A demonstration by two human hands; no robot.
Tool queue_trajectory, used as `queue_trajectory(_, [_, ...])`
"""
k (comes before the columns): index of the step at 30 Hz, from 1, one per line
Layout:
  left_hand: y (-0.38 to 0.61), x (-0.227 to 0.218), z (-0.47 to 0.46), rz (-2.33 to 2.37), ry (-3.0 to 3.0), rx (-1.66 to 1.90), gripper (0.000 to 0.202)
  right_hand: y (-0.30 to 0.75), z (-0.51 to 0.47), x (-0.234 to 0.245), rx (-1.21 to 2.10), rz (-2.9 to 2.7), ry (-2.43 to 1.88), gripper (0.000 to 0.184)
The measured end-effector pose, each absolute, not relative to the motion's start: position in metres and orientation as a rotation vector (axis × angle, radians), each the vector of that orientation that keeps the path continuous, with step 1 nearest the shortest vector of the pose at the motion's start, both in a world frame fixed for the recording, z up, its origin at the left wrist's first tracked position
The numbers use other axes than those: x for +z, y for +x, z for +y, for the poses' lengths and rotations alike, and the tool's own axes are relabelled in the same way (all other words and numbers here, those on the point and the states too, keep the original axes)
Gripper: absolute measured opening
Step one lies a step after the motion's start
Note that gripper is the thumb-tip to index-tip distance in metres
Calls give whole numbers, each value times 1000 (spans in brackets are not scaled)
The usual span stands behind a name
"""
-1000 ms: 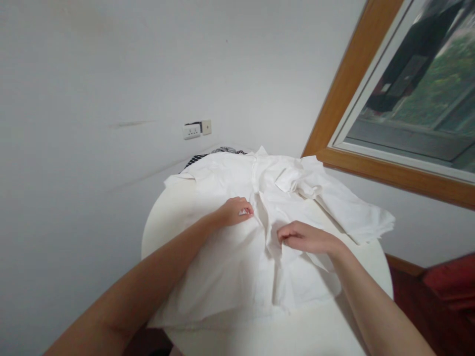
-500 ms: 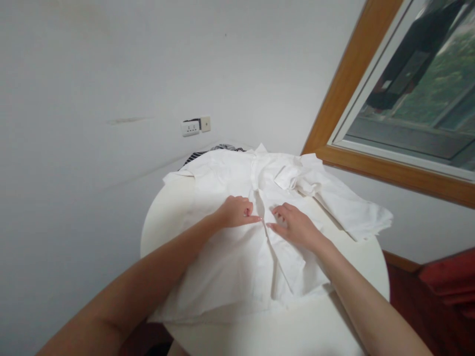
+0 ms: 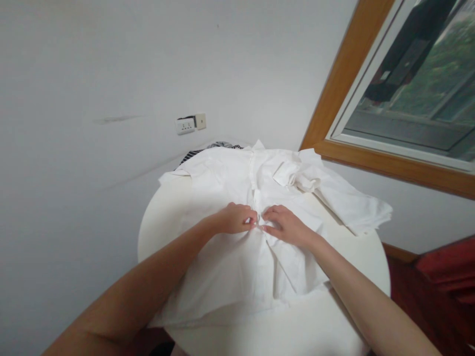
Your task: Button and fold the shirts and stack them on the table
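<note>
A white shirt [image 3: 230, 277] lies spread over a round white table [image 3: 159, 217], its front opening running down the middle. My left hand [image 3: 237, 218] pinches the fabric at the left edge of that opening, thumb and fingertips together. Just across the opening, my right hand [image 3: 282, 225] has its thumb and fingers closed on the right edge of the placket. Both sets of fingertips nearly meet. Any button between them is too small to make out. One sleeve [image 3: 345, 202] of the shirt stretches out to the right.
Behind the shirt, a striped dark cloth [image 3: 193, 156] shows at the table's far edge. A wall socket [image 3: 185, 125] sits above it. At right are a wood-framed window [image 3: 386, 160] and red fabric [image 3: 451, 272] near the dark floor.
My left thumb, stretched out before, has bent in to pinch the fabric. My right hand has moved left, closing onto the placket. The cloth between them is gathered up slightly.
</note>
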State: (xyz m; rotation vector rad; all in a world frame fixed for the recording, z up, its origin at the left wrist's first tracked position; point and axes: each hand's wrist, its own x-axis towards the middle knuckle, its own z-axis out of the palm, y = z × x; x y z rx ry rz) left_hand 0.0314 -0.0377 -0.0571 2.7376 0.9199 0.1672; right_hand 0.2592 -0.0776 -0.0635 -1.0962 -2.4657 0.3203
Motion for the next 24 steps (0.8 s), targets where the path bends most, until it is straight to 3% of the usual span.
queue_trajectory(6, [29, -64, -27, 1006, 2634, 189, 16, 271, -75, -53, 537, -2492, -991, 16])
queue_trajectory(10, [16, -65, -16, 1539, 2523, 256, 37, 281, -72, -47, 678, -2483, -1087, 25])
queue_trajectory(14, [2, -55, -14, 1988, 2297, 36, 71, 296, -60, -50, 9, -2207, -1612, 26])
queue_trajectory(16, [-2, -50, -15, 2045, 2215, -90, 78, 305, -54, -55, -290, -2053, -1885, 28])
queue_trajectory(19, [-5, -46, -15, 1948, 2289, -203, 68, 315, -48, -65, -437, -1961, -2161, 30])
queue_trajectory(24, [-3, -56, -14, 1749, 2548, -178, 39, 314, -43, -80, -339, -2001, -2272, 32])
